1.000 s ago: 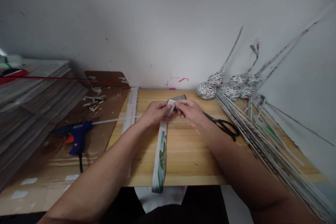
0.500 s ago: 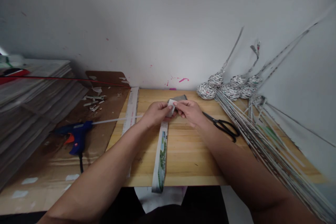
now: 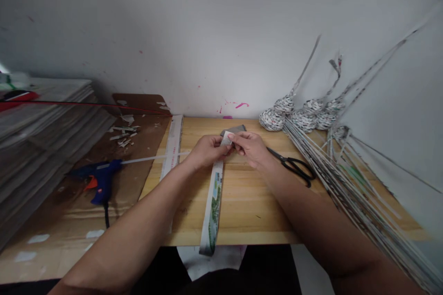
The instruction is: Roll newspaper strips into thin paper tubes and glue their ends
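Between my two hands is the upper end of a long newspaper strip [image 3: 215,198], printed with a green and blue picture. My left hand [image 3: 207,150] pinches the strip's left side, thumb on top. Fingers of my right hand [image 3: 249,145] are closed on the same end from the right, thumb and forefinger together. The strip runs down across the wooden board [image 3: 256,203], and its lower end curls over the front edge. Just behind my hands lies a flat grey piece [image 3: 237,129], partly hidden by them.
Black scissors [image 3: 294,166] lie right of my right hand. Woven paper gourd shapes [image 3: 273,119] and a bundle of thin paper sticks [image 3: 332,184] fill the right side. At left are a stack of white paper strips [image 3: 175,140], a blue glue gun [image 3: 104,182] and piled newspapers [image 3: 51,133].
My left thumb has shifted slightly along the strip, and more of its printed length shows below my hands. Both hands keep their grip in nearly the same place.
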The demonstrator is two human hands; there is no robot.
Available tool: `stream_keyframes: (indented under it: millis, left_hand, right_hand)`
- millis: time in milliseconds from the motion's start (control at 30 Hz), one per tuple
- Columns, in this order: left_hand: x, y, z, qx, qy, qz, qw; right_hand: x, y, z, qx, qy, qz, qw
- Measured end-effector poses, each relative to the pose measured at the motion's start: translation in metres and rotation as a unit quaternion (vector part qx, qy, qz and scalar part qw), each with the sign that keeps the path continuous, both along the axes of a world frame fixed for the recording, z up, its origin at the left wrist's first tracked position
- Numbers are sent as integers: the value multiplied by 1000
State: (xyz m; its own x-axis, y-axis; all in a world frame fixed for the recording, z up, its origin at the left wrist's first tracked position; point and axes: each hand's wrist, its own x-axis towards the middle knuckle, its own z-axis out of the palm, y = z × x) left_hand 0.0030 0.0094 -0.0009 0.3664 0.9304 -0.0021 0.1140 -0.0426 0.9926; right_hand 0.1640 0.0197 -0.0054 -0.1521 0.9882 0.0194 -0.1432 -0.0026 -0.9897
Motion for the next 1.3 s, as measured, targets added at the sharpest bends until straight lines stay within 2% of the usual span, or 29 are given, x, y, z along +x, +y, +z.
stream_keyframes:
  millis: [367,600,700,833,967,1200,1300]
  left_hand:
    - [11,-6,2,-13,-50,-10,999]
    - [6,-9,10,-74,-70,-17,995]
    - [7,-8,6,-85,-77,-13,993]
    - [10,-7,0,-63,-92,-19,994]
    - [12,-9,2,-40,-77,-33,996]
    - [12,-10,4,-25,-70,-18,997]
    - [10,-9,2,-49,-88,-23,995]
  right_hand:
    - [-3,-5,5,-30,34,16,999]
    - [4,-4,11,-21,5,92,996]
    - [5,-4,11,-12,-7,82,997]
    - [4,-4,11,-22,-3,49,999]
    - [3,-4,11,-35,9,38,999]
    - [2,-5,9,-44,27,47,998]
    - [4,-6,12,-20,0,75,997]
